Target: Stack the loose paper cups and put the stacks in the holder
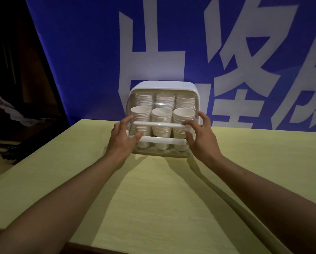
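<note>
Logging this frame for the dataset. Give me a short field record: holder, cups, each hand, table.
holder: white cup holder with a clear front cover, standing at the far edge of the table, against the blue banner
cups: six stacks of paper cups inside, three in front, three behind
loose cups: none visible on the table
left hand: at the holder's left side, thumb on the lower white bar
right hand: at the holder's right side, fingers spread by the bars
table: yellow-green top

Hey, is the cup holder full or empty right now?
Full: the holder shows six cup stacks, three in front and three behind.
</note>
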Motion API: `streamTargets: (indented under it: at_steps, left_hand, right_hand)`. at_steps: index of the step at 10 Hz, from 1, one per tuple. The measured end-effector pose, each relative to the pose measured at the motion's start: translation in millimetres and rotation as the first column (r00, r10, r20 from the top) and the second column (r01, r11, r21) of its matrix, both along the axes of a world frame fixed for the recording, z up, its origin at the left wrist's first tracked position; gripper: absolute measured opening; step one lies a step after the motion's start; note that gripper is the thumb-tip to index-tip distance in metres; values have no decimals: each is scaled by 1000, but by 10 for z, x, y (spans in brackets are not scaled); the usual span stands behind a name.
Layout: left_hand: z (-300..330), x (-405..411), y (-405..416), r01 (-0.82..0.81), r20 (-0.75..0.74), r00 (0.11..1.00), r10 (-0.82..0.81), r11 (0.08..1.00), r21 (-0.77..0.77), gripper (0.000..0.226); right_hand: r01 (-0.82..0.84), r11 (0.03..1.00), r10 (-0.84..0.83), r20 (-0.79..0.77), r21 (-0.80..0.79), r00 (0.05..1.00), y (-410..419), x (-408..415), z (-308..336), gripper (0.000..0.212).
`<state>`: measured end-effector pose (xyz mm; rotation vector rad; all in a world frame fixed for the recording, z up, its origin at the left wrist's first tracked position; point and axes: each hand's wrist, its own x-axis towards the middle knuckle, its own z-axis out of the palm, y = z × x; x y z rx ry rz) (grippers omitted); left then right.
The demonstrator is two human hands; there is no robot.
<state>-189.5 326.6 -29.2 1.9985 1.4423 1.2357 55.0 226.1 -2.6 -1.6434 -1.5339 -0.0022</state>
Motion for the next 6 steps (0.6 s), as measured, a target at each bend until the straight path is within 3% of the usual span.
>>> streamTargets:
  at_steps: [3, 5, 6]
  left_hand:
    - [-215, 69, -164, 32, -108, 994, -32, 999, 1, 51]
    - [-57, 102, -308, -36, -222, 974, 35, 999, 3, 48]
    - [-55, 111, -486, -70, -219, 972, 88, 993, 90, 52]
  right_hand:
    - [-18, 999, 20, 56, -42, 998, -121, 9, -216, 32]
    - [3, 965, 61, 237, -261, 969, -344, 116, 52, 50]
    - [-20, 919, 109, 207, -394, 972, -614, 282, 103, 48]
